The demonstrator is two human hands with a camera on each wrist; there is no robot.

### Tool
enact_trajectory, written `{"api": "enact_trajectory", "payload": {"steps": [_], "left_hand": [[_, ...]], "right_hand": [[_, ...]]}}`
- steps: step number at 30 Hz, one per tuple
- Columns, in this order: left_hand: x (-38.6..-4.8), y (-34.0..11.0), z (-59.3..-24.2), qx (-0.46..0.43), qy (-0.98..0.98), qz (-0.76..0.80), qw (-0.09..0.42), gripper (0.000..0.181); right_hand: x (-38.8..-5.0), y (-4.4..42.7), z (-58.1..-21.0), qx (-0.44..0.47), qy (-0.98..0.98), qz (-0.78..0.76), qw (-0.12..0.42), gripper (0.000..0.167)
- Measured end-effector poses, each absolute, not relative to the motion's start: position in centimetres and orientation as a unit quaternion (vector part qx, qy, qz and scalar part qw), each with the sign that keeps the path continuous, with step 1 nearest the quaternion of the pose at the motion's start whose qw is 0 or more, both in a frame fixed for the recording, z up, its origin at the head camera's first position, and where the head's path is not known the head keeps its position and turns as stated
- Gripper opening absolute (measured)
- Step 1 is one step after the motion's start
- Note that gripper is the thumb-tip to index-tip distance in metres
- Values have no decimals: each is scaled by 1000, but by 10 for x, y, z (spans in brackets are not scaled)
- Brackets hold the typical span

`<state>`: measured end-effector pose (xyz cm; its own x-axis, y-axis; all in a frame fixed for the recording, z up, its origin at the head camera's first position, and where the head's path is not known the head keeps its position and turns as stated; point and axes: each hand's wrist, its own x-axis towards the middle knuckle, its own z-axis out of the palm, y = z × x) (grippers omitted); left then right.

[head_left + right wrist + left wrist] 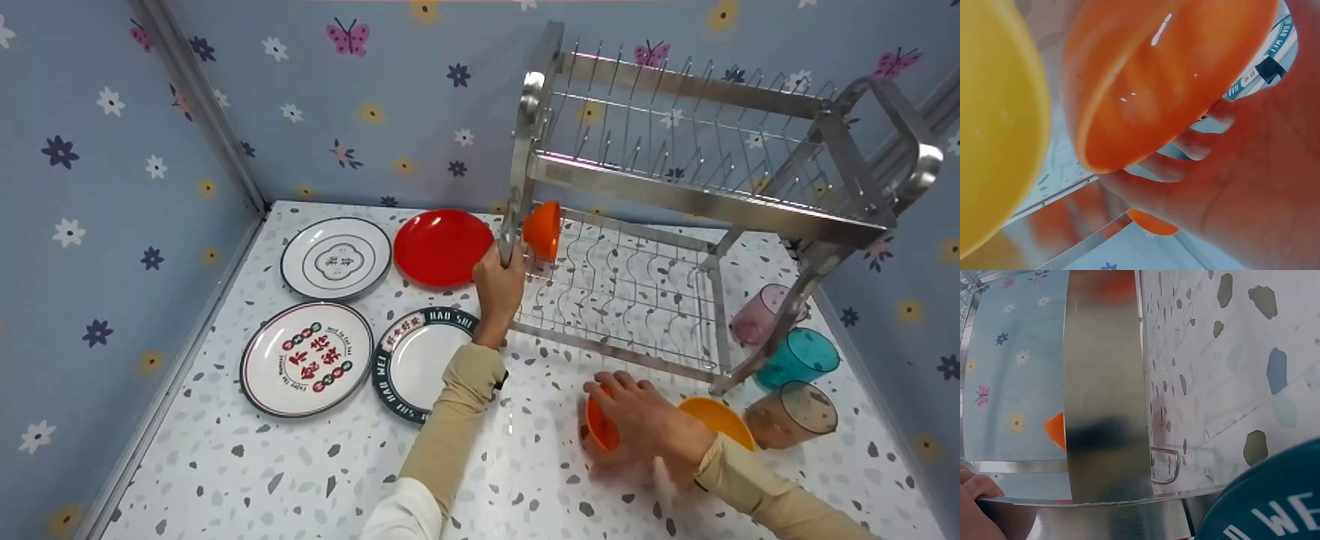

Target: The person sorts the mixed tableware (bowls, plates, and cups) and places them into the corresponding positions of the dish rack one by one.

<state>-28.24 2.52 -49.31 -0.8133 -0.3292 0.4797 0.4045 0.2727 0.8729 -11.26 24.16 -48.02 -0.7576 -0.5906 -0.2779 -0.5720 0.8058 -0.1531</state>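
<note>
My left hand (501,289) grips the left front post of a two-tier metal dish rack (697,196). In the left wrist view only part of that hand (979,503) shows, at the lower left on the metal. My right hand (645,420) holds an orange bowl (602,426) tilted on its side, in front of the rack. The right wrist view shows the fingers along the rim of this bowl (1168,84). Beside it is a yellow bowl (718,420), partly hidden by the right wrist. Another orange bowl (541,231) stands on edge at the left end of the rack's lower tier.
Left of the rack lie a red plate (442,247), a white plate with a grey emblem (336,259), a white plate with red characters (306,360) and a green-rimmed plate (424,367). Pink (761,315), teal (799,358) and brown (793,414) cups stand at the right.
</note>
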Motion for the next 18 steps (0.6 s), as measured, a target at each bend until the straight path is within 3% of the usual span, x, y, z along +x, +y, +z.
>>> {"api": "enact_trajectory", "payload": {"steps": [5, 13, 18], "left_hand": [[-281, 25, -494, -34, -738, -604, 298, 32], [-277, 20, -493, -44, -744, -607, 276, 27], [-272, 17, -487, -44, -756, -600, 258, 21]], "right_hand": [[-113, 242, -483, -315, 938, -22, 143, 82], [-116, 247, -489, -317, 940, -64, 109, 71], [-121, 250, -487, -317, 940, -103, 75, 78]]}}
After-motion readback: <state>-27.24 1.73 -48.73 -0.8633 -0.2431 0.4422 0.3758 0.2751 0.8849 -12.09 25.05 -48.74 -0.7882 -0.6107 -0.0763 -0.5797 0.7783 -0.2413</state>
